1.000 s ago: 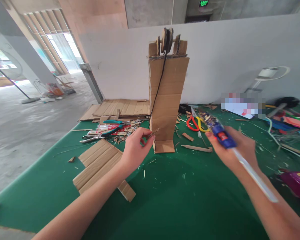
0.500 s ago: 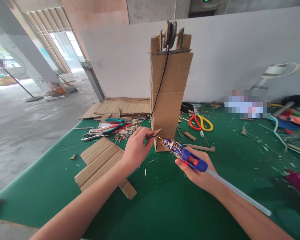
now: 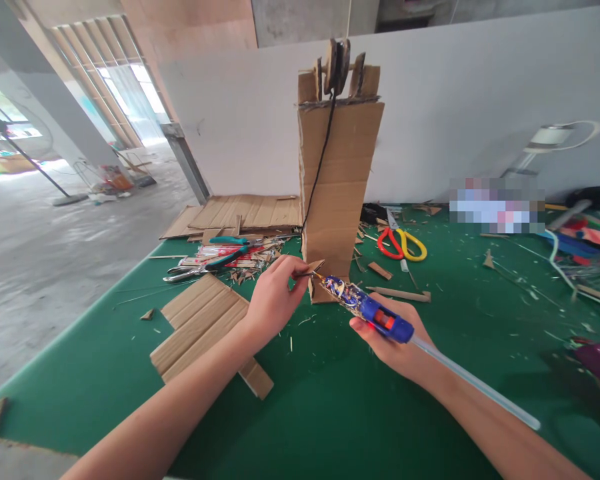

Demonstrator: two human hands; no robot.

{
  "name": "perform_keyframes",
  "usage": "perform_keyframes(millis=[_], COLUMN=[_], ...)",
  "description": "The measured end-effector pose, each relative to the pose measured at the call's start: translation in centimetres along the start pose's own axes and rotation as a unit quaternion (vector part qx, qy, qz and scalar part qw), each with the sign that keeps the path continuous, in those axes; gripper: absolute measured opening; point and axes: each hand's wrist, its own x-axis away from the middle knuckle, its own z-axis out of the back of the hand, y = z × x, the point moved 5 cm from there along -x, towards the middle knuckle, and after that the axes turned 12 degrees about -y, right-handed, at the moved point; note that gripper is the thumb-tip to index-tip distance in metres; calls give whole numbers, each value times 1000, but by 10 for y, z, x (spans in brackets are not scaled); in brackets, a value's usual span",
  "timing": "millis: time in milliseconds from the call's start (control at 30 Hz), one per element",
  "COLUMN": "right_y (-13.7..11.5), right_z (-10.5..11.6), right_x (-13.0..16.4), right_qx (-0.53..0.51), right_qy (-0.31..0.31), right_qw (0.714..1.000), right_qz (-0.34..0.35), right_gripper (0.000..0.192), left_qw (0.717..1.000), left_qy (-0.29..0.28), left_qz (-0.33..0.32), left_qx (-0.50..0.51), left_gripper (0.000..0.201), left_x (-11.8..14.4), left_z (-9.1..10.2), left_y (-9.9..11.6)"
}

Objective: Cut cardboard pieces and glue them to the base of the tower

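My left hand [image 3: 275,299] pinches a small cardboard piece [image 3: 314,267] just in front of the base of a tall cardboard tower [image 3: 337,180]. My right hand [image 3: 400,343] grips a blue glue gun [image 3: 367,308] with a clear glue stick [image 3: 475,385] trailing back along my forearm. The gun's nozzle touches the small piece. A black string [image 3: 320,167] hangs from cardboard discs [image 3: 336,65] at the tower's top, down its front to the table.
On the green table [image 3: 330,400] lie flat cardboard sheets [image 3: 200,323], pliers [image 3: 205,267] among scraps, red-and-yellow scissors [image 3: 403,243], a cardboard stick [image 3: 397,293], cables and colourful items at far right [image 3: 580,233]. A white wall stands behind; the table edge drops off at left.
My right hand swung the glue gun from the right of the tower leftward, bringing its nozzle to the small piece in my left hand. My left hand barely moved.
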Motion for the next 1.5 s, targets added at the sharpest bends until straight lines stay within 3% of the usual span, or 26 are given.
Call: perform_keyframes(millis=[200, 500, 1067, 1500], right_y=[7, 13, 23, 12], right_z=[2, 9, 10, 8], right_x=[-1, -2, -2, -2], right_qx=[10, 25, 3, 22], right_qy=[5, 64, 56, 35], right_qw=[1000, 998, 997, 999], right_qz=[-5, -9, -56, -13], right_gripper=[26, 32, 33, 32], left_qw=[1000, 1000, 1000, 1000], left_qy=[18, 20, 23, 19], left_qz=[-7, -2, -6, -4], left_qx=[9, 7, 9, 16], left_gripper=[14, 15, 12, 13], left_x=[1, 1, 0, 1], left_z=[0, 1, 1, -1], left_y=[-2, 0, 0, -3])
